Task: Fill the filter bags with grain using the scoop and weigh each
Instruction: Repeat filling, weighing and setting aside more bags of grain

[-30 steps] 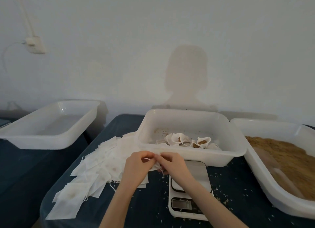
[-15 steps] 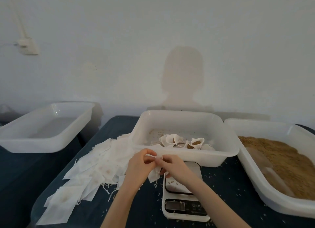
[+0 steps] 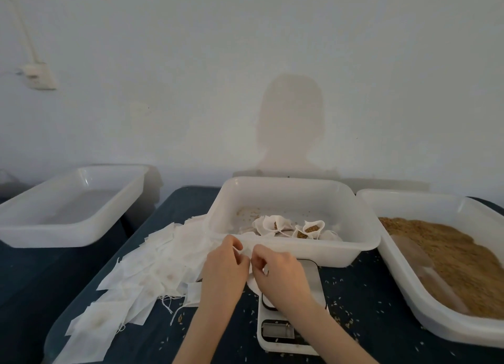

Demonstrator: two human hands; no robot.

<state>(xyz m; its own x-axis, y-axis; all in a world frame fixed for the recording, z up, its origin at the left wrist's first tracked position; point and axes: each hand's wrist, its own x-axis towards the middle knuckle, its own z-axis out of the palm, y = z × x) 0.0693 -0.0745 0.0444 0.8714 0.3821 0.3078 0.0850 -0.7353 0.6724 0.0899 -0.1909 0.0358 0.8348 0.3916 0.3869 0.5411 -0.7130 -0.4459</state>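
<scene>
Scale (image 3: 291, 333) platform partly hidden by hands; display unreadable.

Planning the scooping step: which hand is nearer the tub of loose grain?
Right. The right hand is over the scale, closer to the grain tub at far right; the left hand sits beyond it, beside the empty bags.

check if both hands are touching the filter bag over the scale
Touching. Head view shows the left hand and right hand each pinching the filter bag's top edge.
</scene>
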